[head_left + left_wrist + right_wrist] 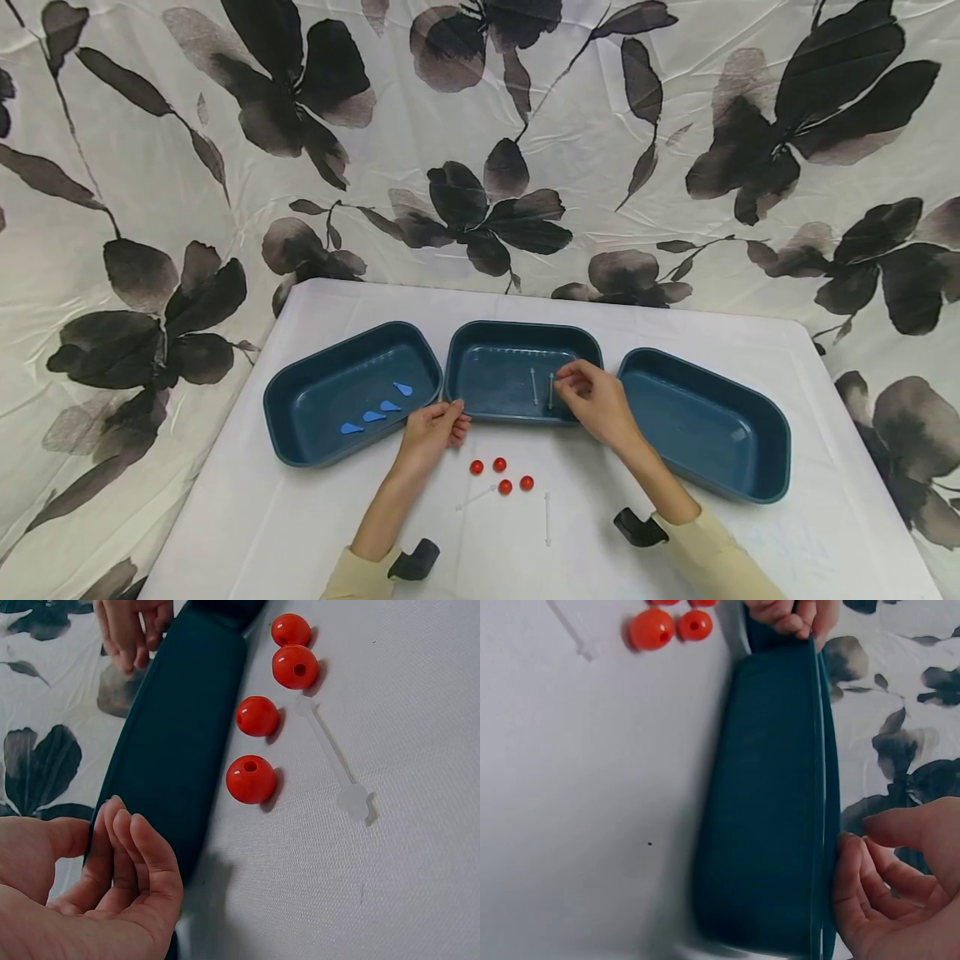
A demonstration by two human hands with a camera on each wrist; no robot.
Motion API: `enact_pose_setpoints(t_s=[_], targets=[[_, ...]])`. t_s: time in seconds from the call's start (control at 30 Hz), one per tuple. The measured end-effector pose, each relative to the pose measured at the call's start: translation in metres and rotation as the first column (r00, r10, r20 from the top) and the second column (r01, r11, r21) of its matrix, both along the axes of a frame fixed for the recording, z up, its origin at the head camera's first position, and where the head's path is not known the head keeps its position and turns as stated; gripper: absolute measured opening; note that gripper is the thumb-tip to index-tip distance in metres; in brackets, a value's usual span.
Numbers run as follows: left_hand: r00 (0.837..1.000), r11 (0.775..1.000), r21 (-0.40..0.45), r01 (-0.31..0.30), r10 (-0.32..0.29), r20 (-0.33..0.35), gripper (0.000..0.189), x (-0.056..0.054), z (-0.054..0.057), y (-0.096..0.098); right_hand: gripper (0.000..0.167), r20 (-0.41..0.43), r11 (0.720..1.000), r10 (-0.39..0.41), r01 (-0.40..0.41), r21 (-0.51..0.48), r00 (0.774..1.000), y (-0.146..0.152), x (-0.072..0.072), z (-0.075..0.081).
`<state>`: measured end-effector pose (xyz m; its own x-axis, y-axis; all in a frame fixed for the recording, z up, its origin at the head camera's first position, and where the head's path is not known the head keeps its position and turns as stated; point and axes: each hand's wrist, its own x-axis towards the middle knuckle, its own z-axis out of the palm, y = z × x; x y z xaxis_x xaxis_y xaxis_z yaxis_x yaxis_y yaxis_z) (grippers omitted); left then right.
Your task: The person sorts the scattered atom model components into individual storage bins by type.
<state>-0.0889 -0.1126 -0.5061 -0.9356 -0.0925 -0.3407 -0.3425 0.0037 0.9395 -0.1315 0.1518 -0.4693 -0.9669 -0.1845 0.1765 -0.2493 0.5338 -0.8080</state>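
Note:
In the head view my left hand [435,429] is at the front left corner of the middle teal tray [487,412], thumb and fingers on either side of its rim. My right hand [596,404] reaches over the same tray's right end, fingers loosely curved. Right beside its fingertips a thin pale stick [551,392] stands out fully against the tray floor. A second such stick [535,387] lies parallel to its left. Several red beads with holes, among them one bead [251,780], sit on the table before the tray, by a pale stick with widened ends [330,750].
The left teal tray [281,417] holds several blue drop-shaped pieces [375,416] in a slanting row. At the right stands another teal tray [705,417]. One more pale stick [547,518] lies on the white table [480,567], which ends at a flowered cloth [480,125].

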Motion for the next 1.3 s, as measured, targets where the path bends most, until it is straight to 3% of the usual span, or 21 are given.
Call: enact_pose_setpoints(t_s=[0.37, 0.8, 1.3], targets=[[1.000, 1.000, 0.000, -0.007, 0.007, 0.020, 0.034, 0.001, 0.000, -0.001, 0.012, 0.049, 0.997, -0.055, 0.057, -0.043, 0.997, 0.004, 0.023, 0.002], [1.000, 1.000, 0.005, -0.011, 0.011, 0.019, 0.034, 0.002, 0.002, 0.000, 0.012, 0.027, 0.992, -0.098, 0.099, -0.073, 0.995, 0.007, 0.047, -0.007], [1.000, 1.000, 0.011, -0.001, 0.001, 0.016, 0.036, 0.000, 0.000, 0.001, 0.017, 0.014, 0.995, -0.086, 0.087, -0.040, 0.996, 0.007, 0.074, -0.021]])
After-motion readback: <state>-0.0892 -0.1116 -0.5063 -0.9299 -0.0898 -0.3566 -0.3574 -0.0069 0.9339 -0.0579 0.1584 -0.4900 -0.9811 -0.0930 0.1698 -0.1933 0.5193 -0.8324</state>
